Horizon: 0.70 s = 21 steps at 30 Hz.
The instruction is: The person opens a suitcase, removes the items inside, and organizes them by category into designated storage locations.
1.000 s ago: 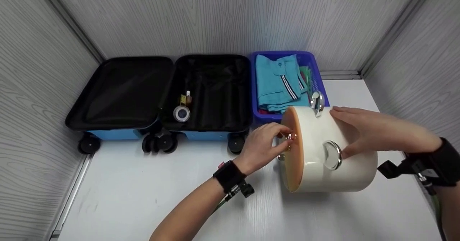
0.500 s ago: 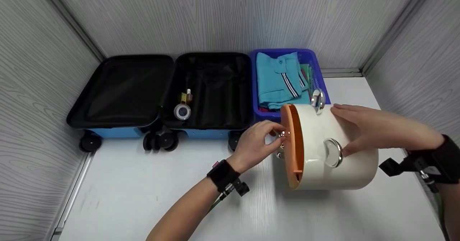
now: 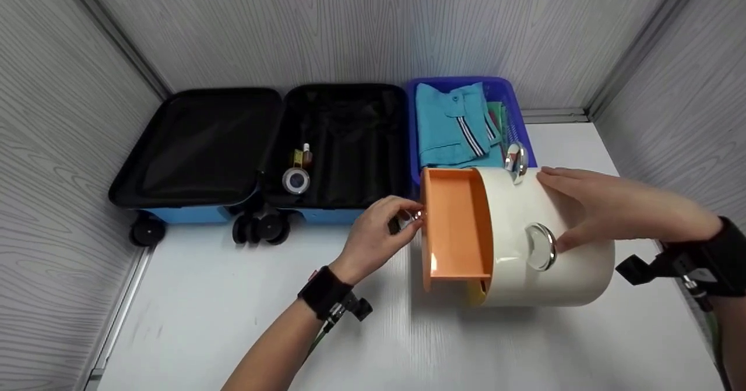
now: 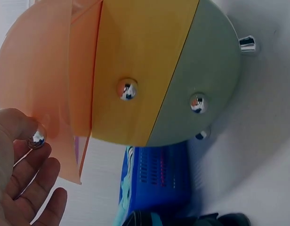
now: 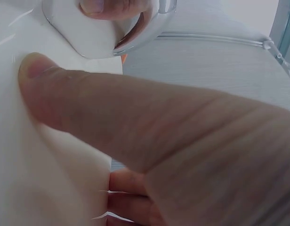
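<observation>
A cream rounded drawer box [image 3: 542,204] with orange, yellow and green drawer fronts lies on the white table. Its orange drawer [image 3: 457,228] stands pulled well out to the left. My left hand [image 3: 373,233] pinches that drawer's chrome knob [image 4: 36,137] between thumb and fingers. The yellow drawer [image 4: 145,66] and green drawer [image 4: 201,61], each with a chrome knob, are flush in the left wrist view. My right hand [image 3: 606,210] presses on the box with spread fingers, thumb beside a chrome ring handle [image 3: 543,246]. In the right wrist view the thumb [image 5: 79,99] lies against the white shell.
Behind the box, a blue basket [image 3: 518,129] holds folded turquoise clothing [image 3: 449,129]. To its left lies an opened suitcase [image 3: 361,146] with black lining, holding a round container [image 3: 295,181] and a small bottle [image 3: 306,153]. Grey wood-grain walls [image 3: 349,30] enclose the table.
My left hand has moved left, drawing the orange drawer out from flush so its inside shows. The right hand has stayed in place on the box.
</observation>
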Each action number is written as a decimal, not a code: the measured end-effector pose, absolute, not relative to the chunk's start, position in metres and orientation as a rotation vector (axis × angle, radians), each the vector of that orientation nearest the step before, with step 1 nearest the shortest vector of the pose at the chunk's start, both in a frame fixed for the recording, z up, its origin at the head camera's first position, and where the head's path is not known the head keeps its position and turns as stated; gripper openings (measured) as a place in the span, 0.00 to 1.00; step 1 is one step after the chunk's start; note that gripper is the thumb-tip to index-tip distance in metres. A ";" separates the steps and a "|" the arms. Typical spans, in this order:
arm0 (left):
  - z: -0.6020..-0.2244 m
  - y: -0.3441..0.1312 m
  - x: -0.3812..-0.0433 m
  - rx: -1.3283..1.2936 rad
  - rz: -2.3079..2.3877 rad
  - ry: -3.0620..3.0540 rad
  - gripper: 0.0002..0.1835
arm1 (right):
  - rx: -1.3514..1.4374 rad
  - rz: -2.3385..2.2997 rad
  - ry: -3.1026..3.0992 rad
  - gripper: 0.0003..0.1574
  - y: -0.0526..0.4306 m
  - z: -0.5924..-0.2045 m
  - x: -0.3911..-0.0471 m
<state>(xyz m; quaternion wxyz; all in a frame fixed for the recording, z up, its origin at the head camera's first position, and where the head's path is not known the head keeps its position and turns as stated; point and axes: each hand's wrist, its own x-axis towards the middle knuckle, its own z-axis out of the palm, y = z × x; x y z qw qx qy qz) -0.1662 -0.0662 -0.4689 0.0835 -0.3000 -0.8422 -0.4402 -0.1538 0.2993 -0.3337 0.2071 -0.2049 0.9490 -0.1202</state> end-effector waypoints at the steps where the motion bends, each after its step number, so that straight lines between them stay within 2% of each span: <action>1: -0.469 -0.069 -0.166 -0.888 -1.318 -2.511 0.14 | -0.574 -0.330 2.642 0.78 0.299 -0.334 -0.154; 21: -0.482 -0.086 -0.163 -0.807 -1.486 -2.558 0.15 | -0.570 -0.343 2.640 0.79 0.299 -0.335 -0.154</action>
